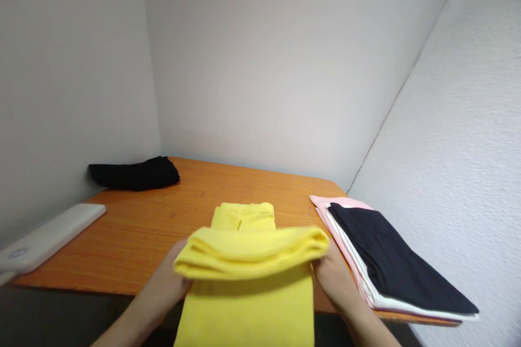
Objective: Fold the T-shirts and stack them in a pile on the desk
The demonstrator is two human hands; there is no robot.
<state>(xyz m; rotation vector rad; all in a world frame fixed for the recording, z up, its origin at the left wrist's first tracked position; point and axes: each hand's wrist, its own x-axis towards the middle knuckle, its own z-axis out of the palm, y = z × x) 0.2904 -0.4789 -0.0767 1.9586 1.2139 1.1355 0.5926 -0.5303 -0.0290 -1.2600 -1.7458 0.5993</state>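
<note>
A long yellow garment (pixel 248 309) lies lengthwise over the table's front edge, and its near part drops out of the bottom of the view. Its far end rests on the wood and shows a short slit. Across its middle, a thick folded layer of the same cloth is lifted toward the camera. My left hand (pixel 179 268) grips this raised fold at its left end, and my right hand (pixel 329 268) grips it at the right end. The cloth hides most of the fingers of both hands.
On the orange wooden table (pixel 142 238), a stack of folded cloths stands at the right: dark cloth (pixel 399 260) on top, white and pink beneath. A black cloth bundle (pixel 134 174) lies back left. A flat white device (pixel 52 236) sits along the left edge. Walls (pixel 252 65) enclose the table.
</note>
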